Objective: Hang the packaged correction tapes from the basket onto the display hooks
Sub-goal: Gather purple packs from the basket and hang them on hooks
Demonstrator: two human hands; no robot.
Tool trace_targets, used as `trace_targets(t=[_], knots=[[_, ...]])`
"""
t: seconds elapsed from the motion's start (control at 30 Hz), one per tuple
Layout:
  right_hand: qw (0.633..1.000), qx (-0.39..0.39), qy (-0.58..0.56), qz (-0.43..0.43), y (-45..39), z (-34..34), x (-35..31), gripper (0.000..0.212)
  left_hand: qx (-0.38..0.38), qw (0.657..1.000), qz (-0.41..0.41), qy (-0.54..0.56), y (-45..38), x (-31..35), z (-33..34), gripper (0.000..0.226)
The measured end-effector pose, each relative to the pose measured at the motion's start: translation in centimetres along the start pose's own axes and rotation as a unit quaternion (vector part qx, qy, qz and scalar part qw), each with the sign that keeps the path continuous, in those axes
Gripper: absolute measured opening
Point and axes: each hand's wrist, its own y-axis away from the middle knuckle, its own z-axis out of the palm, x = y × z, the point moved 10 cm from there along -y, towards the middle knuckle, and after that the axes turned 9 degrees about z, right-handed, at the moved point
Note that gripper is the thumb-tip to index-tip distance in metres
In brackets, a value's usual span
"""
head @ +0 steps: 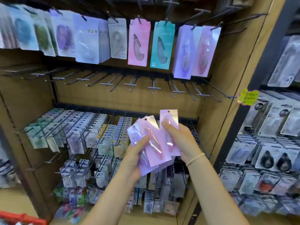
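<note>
My left hand (135,157) grips a fanned stack of pink and lilac correction tape packs (149,143) in front of the display. Beside it, my right hand (180,140) pinches a single pink pack (169,118) upright, its hang hole at the top. A row of bare display hooks (152,87) runs across the shelf above my hands. Higher up, matching lilac and pink packs (194,51) hang at the right end of the top row. The red basket (22,219) shows only its rim at the bottom left corner.
The top row holds several hanging packs, among them a pink one (138,42) and a teal one (161,44). Filled hooks of small tape packs (76,127) crowd the lower shelves. A second rack (267,143) stands at the right, with a yellow tag (247,97) on its post.
</note>
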Motion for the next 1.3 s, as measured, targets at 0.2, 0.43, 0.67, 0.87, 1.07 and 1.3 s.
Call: trace_targets(t=[0.2,0.43,0.67,0.87,1.07,1.3], knots=[[0.998,0.0,0.046,-0.037,-0.1,1.2,-1.4,0.011,0.031,0.998,-0.007,0.049,1.3,0.4,0.2,0.042],[0.984,0.001,0.16,-0.074,0.2,5.9,-1.6,0.022,0.071,0.991,0.101,-0.043,1.1,3.7,-2.4,0.108],[0.991,-0.028,0.115,-0.056,0.3,8.2,0.3,0.027,0.041,0.993,0.106,-0.04,1.8,5.2,-4.7,0.066],[0.997,-0.01,0.073,-0.031,-0.1,8.6,1.4,0.026,0.065,0.997,0.044,0.023,1.6,4.3,-5.7,0.064],[0.999,-0.029,0.032,-0.014,-0.3,8.4,1.3,0.01,0.054,0.996,0.025,0.059,1.0,4.2,-5.5,0.042],[0.995,-0.039,-0.009,-0.087,0.6,6.5,-4.3,0.008,-0.034,0.993,0.11,0.014,-0.5,8.4,-1.9,0.083]])
